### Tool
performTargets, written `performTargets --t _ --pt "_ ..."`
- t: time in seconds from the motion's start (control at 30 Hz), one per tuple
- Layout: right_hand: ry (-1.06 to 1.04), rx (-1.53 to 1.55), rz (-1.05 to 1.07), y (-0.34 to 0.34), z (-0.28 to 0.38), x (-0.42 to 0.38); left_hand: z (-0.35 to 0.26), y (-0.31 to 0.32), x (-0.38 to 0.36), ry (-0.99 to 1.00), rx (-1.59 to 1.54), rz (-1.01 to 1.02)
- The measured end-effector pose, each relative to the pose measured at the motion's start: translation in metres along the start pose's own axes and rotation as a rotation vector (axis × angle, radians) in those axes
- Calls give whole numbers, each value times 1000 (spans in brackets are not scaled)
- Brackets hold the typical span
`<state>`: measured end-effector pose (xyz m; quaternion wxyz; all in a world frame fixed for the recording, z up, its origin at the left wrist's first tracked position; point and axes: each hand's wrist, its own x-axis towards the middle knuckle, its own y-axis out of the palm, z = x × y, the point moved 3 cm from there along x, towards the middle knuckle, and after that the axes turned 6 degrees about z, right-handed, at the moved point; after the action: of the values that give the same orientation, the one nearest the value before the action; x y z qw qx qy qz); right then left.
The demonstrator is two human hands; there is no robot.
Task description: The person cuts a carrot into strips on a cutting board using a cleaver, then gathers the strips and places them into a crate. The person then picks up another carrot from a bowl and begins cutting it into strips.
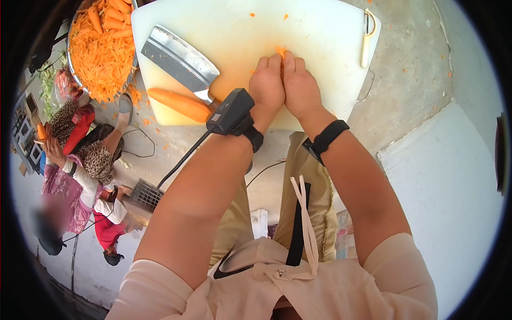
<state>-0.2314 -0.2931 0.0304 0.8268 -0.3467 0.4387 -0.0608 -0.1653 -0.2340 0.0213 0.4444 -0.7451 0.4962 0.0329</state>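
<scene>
Side by side on the white cutting board (314, 32), my left hand (266, 82) and my right hand (301, 85) press together with fingers curled. Bits of shredded carrot (280, 51) stick out between their fingertips; the rest of what they hold is hidden. To the left of my left hand, a cleaver (181, 58) lies flat, its handle partly covered by the black device on my left wrist. Below the blade rests a whole peeled carrot (178, 104). A peeler (367, 40) with a pale handle lies at the board's right edge.
A metal bowl (74, 77) at the upper left holds shredded carrot and several whole carrots. On the left, one person holds a carrot (41, 132) in a hand, and another person in red (109, 229) is nearby. A grey crate (145, 195) stands below the board.
</scene>
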Motion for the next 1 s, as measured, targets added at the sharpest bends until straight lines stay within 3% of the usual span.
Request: performTargets --t 0.07,0.13,0.17,0.23,0.47,0.53,0.6,0.73,0.8,0.87,0.93,1.0 --pt "36 86 -21 3 -4 2 9 7 0 -15 -97 -58" --pt "-151 378 -221 3 -8 1 20 9 1 -33 -336 -11" --pt "-155 376 -222 4 -11 1 24 9 1 -32 -337 -15" --pt "-6 671 -9 0 -12 2 32 15 5 -251 -613 188" --pt "12 725 61 -20 -2 1 4 -27 11 -254 -460 232" --pt "-62 687 -44 -55 13 12 -17 -55 27 -247 -346 241" --pt "-158 649 -184 -97 28 29 -18 -74 64 -32 -494 131" --pt "-257 725 -248 -179 57 70 -79 -167 110 -157 -730 -6" --pt "-86 734 -360 -193 57 75 -85 -184 111 -162 -717 -82" --pt "-5 747 -287 -188 48 71 -77 -184 106 -186 -703 -146" --pt "12 882 -389 -154 20 66 -51 -165 94 -174 -726 -231" --pt "32 865 -313 -116 -8 48 -28 -137 71 -229 -757 -178"
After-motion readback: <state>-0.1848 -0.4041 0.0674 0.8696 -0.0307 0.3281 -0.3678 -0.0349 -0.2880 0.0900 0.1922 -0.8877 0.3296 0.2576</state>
